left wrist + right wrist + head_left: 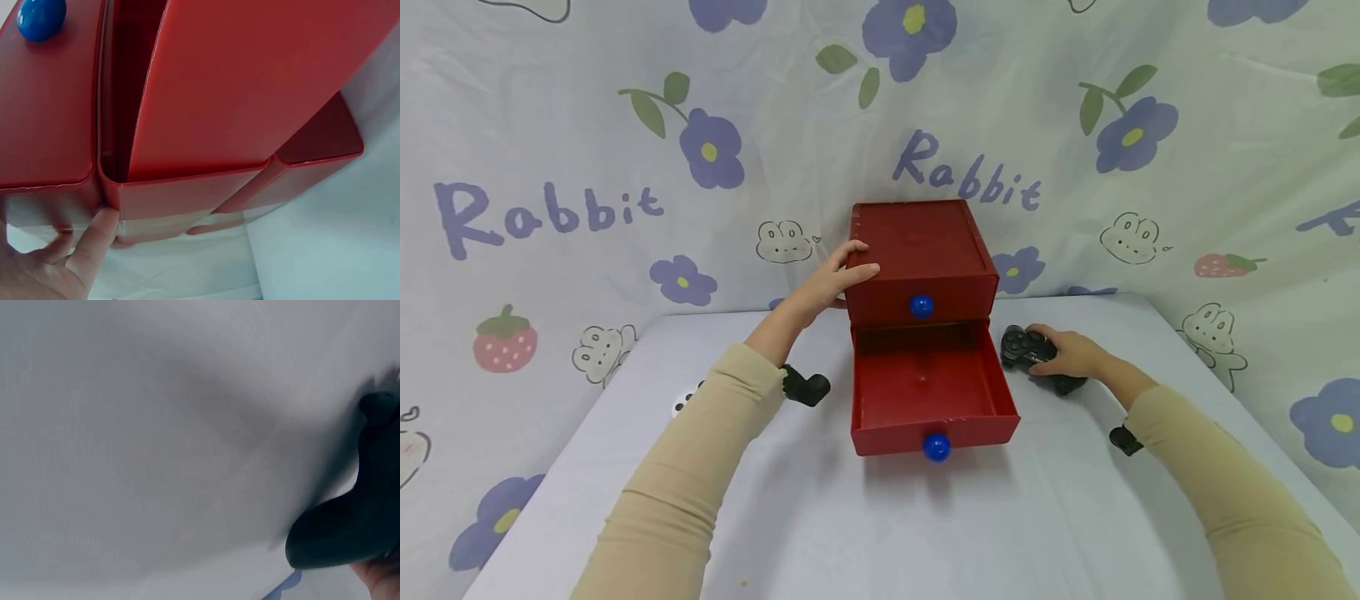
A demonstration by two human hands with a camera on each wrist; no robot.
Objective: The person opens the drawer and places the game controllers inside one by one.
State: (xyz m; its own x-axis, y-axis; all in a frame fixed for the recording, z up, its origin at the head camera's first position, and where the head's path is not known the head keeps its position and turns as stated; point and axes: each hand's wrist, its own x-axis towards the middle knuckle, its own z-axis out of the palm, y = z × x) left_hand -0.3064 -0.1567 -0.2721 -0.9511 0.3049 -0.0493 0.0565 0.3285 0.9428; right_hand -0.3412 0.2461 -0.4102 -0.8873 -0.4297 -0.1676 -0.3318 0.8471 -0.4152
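A red two-drawer box [917, 242] stands at the middle of the table's back. Its lower drawer [921, 387] is pulled out and bare inside; the upper one [880, 307] is in, and each front has a blue knob. My left hand [835, 283] rests on the box's upper left side, fingers spread; in the left wrist view a fingertip [103, 222] touches the side wall. To the right of the box, my right hand [1071, 354] grips a black game controller [1026, 346] around its middle. The right wrist view shows the controller's handle [337, 534] close over the white tabletop.
A white table [820, 525] lies beneath everything. Partly behind my left forearm is a small white object with black spots [682, 402]. A patterned cloth [580, 108] hangs behind the table and around its sides.
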